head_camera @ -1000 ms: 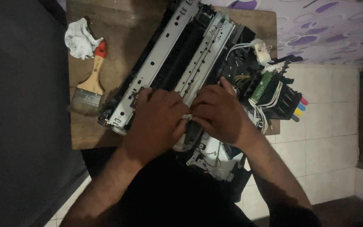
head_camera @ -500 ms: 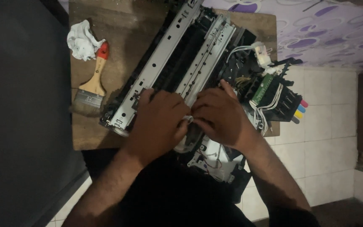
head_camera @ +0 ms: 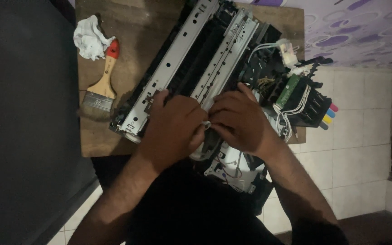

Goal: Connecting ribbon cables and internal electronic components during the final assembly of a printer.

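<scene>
A stripped-down printer frame with grey metal rails lies slantwise on a small wooden table. My left hand rests on its near end, fingers curled over a small white part. My right hand meets it from the right, and its fingertips pinch the same white part. Both hands cover the spot they work on. Beside my right hand sit a green circuit board, white wires and a black ink cartridge block with coloured ends.
A wooden-handled paintbrush with a red tip lies at the table's left, below a crumpled white cloth. A dark panel stands to the left. White floor tiles and a purple patterned cloth lie to the right.
Both hands stay pressed together on the printer's near end, with only slight finger shifts. The view has drifted a little.
</scene>
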